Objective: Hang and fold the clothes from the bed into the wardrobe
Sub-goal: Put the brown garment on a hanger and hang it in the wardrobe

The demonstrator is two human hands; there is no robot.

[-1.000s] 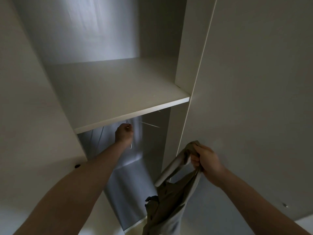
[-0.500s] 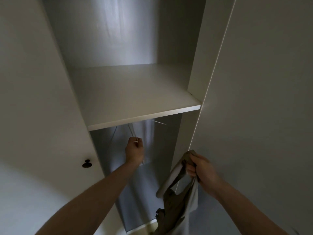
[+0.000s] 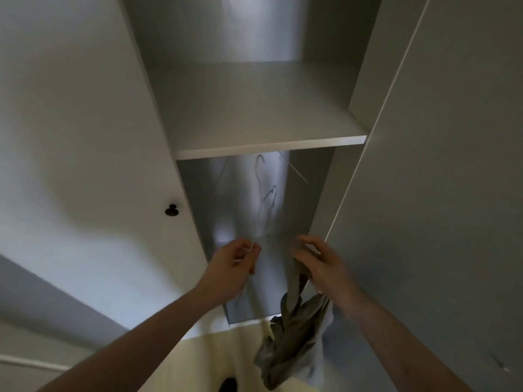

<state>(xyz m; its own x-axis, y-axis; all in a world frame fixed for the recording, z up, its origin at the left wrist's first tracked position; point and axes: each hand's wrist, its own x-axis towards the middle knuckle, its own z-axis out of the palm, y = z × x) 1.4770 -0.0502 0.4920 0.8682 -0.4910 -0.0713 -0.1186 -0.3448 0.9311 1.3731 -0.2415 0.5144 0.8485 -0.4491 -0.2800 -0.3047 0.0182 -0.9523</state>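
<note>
Step in hand: hanging. Left hand (image 3: 236,263) pinches a thin white hanger (image 3: 251,246) in front of the wardrobe (image 3: 268,108) opening. Right hand (image 3: 319,264) grips the olive garment (image 3: 294,335), which dangles below. Next: feed the hanger into the neck opening.

Matt white wardrobe shelf (image 3: 254,114); thin wire hanger (image 3: 250,247); soft crumpled cloth garment (image 3: 294,340)

A home bedroom: an open white wardrobe (image 3: 85,137) with shelf (image 3: 254,114) and wire hangers (image 3: 266,193)
</note>
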